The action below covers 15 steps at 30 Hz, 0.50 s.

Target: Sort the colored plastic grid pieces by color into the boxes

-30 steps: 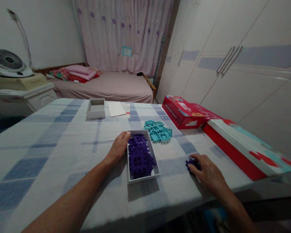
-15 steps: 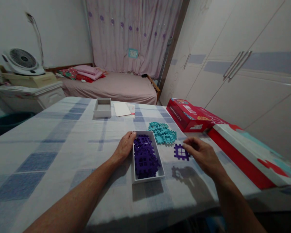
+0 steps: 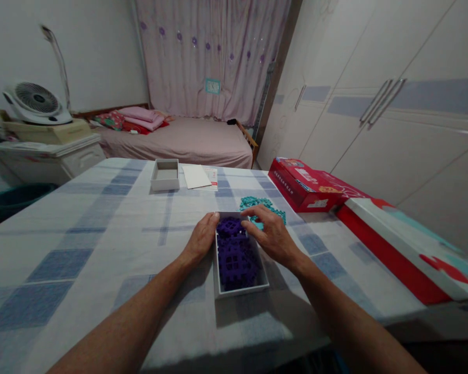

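A white rectangular box (image 3: pixel 217 259) filled with purple notched plastic building pieces (image 3: pixel 234 265) stands on the table in front of me. My left hand (image 3: pixel 202 235) grips the box's far left side, thumb on the rim. Over the far right part of the box hovers my right hand (image 3: pixel 269 231), its thumb and index finger apart above the pieces. No separate piece shows between those fingers. Behind my right hand, and partly covered by it, lies a heap of turquoise notched pieces (image 3: pixel 253 201).
On the checked tablecloth (image 3: pixel 120 223) an empty grey-white box (image 3: pixel 165 183) and some white cards (image 3: pixel 197 176) lie farther back. A red box (image 3: pixel 302 184) and a long red-and-white box lid (image 3: pixel 398 254) line the right side.
My right hand has moved left from beside the box to above it. The purple piece it held is no longer distinguishable from those in the box. My left hand stays on the box.
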### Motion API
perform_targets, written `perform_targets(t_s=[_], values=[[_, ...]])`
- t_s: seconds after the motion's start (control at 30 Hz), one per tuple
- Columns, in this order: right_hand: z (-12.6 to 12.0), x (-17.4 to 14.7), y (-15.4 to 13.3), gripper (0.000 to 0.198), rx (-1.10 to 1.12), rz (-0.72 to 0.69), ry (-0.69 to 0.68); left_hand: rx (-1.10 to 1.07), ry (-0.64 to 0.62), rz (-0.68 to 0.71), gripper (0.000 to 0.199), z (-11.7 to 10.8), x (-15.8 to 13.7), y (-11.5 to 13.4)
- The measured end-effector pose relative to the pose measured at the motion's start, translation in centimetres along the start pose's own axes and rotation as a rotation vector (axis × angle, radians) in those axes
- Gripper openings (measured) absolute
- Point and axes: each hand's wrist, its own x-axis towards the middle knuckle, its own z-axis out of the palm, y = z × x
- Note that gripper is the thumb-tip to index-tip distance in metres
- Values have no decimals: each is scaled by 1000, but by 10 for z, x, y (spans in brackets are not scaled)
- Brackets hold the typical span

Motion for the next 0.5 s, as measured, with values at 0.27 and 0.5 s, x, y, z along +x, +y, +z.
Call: perform_targets(t_s=[0.27,0.5], values=[[-12,-49,-25,16,7,-70,-166,90,4,-67,38,1,3,-2],[0,-56,-30,23,-59,-63,-62,144,7,-9,36,-3,4,-1]])
